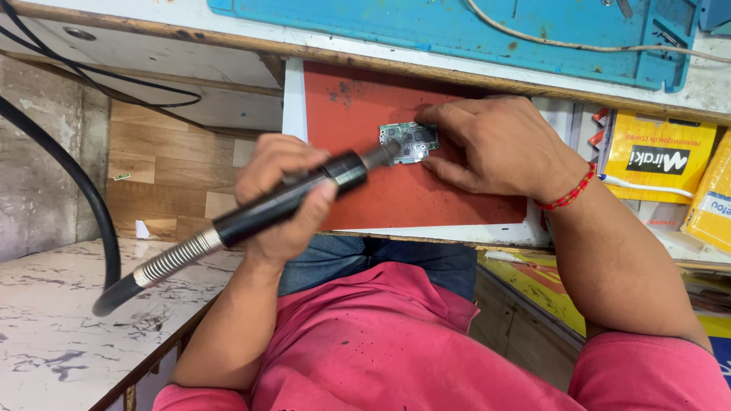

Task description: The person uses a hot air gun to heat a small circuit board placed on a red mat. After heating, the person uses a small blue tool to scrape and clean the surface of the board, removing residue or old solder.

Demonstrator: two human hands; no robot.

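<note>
My left hand [280, 179] is closed around a black pen-shaped tool [263, 213] with a metal spring collar and a thick black hose. The tool's metal tip rests at the left edge of a small green circuit board [413, 141]. That board lies on a red mat [396, 198] on a pulled-out white shelf. My right hand [499, 148], with a red thread bracelet at the wrist, lies flat on the mat. Its fingertips press the board's right side and hold it down.
A blue work mat [457, 30] with a beige cable covers the bench above. Yellow boxes [659, 164] sit at the right beside a white cable. The black hose [76, 183] curves down the left over a marbled white top [61, 327]. My pink shirt fills the bottom.
</note>
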